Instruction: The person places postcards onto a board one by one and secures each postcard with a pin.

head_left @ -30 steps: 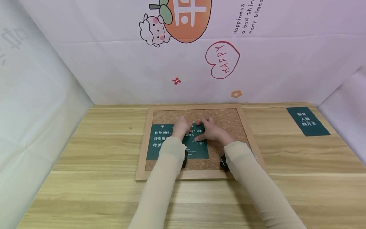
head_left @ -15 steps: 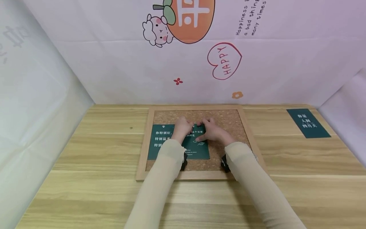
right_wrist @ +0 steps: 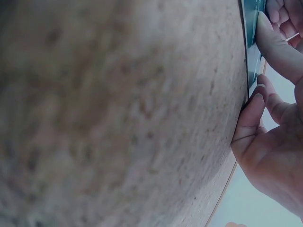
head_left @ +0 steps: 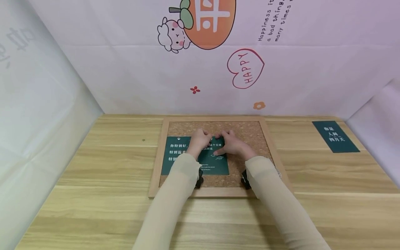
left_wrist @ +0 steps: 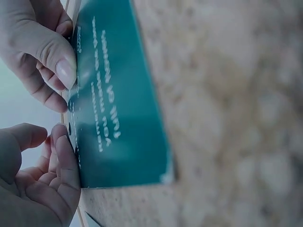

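A wood-framed cork board lies flat on the table. On its left half lie two dark green cards with white print, side by side. A small pale pin head shows at the top of the left card. My left hand bends over the upper part of the right card, its fingertips beside another pin; whether they grip that pin is hidden. In the left wrist view its fingers are curled at the card's edge. My right hand holds this card's upper right corner, thumb on the face, fingers at the top edge.
Another green card lies on the table at the far right. Bare cork shows above and right of the two cards. A printed white cloth stands behind, with white walls at both sides.
Both hands stay at the top of the right card with barely any movement. The left fingers shift very slightly. The head view tilts up a little.
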Tool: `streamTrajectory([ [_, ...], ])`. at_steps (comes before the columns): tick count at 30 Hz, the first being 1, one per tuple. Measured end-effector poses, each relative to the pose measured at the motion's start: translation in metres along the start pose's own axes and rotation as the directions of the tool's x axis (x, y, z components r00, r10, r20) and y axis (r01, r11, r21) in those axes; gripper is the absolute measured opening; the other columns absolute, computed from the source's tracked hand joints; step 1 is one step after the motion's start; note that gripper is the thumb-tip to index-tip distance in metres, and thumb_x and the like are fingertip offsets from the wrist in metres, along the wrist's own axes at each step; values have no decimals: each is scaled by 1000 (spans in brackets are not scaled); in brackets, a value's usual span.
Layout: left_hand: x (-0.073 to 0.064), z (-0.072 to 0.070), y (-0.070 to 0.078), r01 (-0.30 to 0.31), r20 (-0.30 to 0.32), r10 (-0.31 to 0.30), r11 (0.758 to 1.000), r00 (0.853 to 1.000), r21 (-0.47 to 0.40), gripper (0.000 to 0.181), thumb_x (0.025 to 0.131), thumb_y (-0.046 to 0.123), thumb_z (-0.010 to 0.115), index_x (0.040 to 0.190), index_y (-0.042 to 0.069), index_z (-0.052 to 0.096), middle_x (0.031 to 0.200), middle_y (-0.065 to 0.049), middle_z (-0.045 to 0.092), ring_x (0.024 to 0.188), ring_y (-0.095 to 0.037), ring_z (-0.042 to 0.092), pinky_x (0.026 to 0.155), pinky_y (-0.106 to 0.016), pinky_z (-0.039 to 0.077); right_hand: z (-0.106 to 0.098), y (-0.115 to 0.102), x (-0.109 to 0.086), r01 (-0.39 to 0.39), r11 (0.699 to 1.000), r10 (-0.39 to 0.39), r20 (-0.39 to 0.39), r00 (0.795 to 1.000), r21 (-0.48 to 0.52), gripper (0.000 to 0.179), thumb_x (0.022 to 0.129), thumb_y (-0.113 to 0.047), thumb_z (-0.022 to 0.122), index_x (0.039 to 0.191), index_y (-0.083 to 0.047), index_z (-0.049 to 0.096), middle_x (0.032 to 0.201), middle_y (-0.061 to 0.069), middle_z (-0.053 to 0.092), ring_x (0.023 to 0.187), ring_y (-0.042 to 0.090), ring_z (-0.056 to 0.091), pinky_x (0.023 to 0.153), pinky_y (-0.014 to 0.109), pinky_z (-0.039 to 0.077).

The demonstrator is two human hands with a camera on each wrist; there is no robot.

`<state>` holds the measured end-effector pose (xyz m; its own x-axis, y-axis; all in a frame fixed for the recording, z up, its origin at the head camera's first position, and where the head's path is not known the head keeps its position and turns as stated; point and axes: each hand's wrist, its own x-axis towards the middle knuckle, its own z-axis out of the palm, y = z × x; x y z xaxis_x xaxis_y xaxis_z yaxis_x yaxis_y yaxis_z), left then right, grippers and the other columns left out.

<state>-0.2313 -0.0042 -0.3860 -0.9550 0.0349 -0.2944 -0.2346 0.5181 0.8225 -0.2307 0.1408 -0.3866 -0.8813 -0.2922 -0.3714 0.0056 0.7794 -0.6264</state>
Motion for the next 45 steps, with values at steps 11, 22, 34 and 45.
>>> streamTrajectory([
  [11, 1, -18, 2, -91, -169, 101, 994, 980, 66, 26, 99, 22, 47, 113, 6, 62, 101, -10, 67, 79, -19, 57, 69, -31, 46, 0, 1, 1, 2, 1000, -2, -2, 1000, 28, 59, 84, -18, 74, 132, -6, 42, 143, 23, 19, 124, 38, 33, 111, 51, 32],
  [22, 3, -54, -10, -131, -289, 214, 951, 933, 280, 25, 98, 14, 48, 119, 4, 57, 109, -12, 63, 79, -20, 57, 64, -30, 47, 0, 2, -1, 3, 999, -3, 1, 1000, 33, 58, 84, -18, 73, 132, -6, 42, 145, 23, 16, 129, 39, 31, 112, 51, 31],
  [34, 9, -85, -40, -60, -378, 149, 970, 914, 237, 25, 96, 9, 49, 118, 0, 57, 118, -18, 57, 96, -29, 57, 84, -40, 51, 0, 1, -1, 0, 1000, 0, 1, 1000, 21, 58, 84, -19, 73, 132, -6, 42, 145, 24, 15, 129, 39, 30, 112, 52, 31],
  [45, 1, -103, -53, 52, -381, 25, 980, 924, 190, 35, 94, 15, 56, 126, -1, 54, 130, -23, 48, 119, -38, 46, 100, -48, 43, 0, 0, -1, -2, 1000, 2, 4, 1000, 17, 58, 84, -19, 73, 132, -6, 42, 147, 23, 14, 130, 39, 30, 112, 52, 31],
])
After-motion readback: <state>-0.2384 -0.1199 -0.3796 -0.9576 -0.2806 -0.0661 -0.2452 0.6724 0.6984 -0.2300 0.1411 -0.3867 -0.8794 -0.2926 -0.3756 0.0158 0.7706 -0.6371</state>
